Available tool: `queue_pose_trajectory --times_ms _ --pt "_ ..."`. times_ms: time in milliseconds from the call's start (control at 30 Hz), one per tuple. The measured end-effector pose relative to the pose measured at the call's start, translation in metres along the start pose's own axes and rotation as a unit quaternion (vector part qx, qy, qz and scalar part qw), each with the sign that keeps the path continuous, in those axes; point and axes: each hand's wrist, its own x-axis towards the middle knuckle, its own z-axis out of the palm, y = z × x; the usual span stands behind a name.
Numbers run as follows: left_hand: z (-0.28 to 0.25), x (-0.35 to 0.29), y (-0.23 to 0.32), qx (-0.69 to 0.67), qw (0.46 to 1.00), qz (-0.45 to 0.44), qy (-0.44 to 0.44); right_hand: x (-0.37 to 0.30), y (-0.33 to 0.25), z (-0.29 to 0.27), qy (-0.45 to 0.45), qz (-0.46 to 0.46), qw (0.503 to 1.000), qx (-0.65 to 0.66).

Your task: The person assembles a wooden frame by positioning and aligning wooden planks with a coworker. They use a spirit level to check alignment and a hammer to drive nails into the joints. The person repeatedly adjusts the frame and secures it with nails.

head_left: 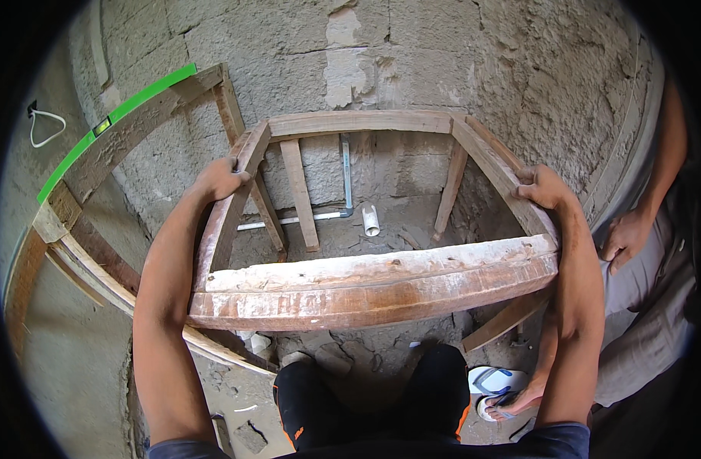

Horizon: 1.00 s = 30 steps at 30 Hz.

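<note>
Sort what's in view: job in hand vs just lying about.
Job in hand:
Wooden frame, gripped by left hand and right hand
Probably the green spirit level on second frame

Incidental, apparently:
Broken stones
Hanging white cable loop

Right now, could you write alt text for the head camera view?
A person's left hand and right hand grip opposite sides of a wooden frame, facing a rough block wall. A green level lies on timber framing at left; another person is at right.
</note>
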Motion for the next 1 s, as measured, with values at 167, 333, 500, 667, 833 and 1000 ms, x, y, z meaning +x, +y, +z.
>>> queue_pose_trajectory --times_ms 167,333,500,667,833,1000 --pt "-0.002 -0.002 0.004 0.019 1.0 0.0 0.001 -0.001 -0.001 -0.005 -0.018 -0.01 0.998 -0.056" --pt "-0.005 -0.004 0.007 0.024 1.0 -0.011 -0.011 0.0 -0.003 -0.002 -0.011 0.004 0.999 -0.034" --pt "-0.006 -0.005 0.007 0.011 1.0 -0.005 -0.016 -0.002 -0.006 -0.001 -0.002 -0.01 1.0 -0.023" --pt "-0.006 -0.004 0.006 0.011 1.0 -0.009 -0.012 -0.005 -0.017 -0.006 -0.009 -0.001 0.999 -0.043" --pt "-0.005 -0.004 0.006 0.012 1.0 -0.009 -0.015 -0.005 -0.022 -0.009 -0.026 0.01 0.998 -0.064" --pt "-0.005 -0.006 0.006 -0.009 1.0 -0.013 -0.008 -0.003 -0.017 -0.006 -0.024 0.002 0.998 -0.054"
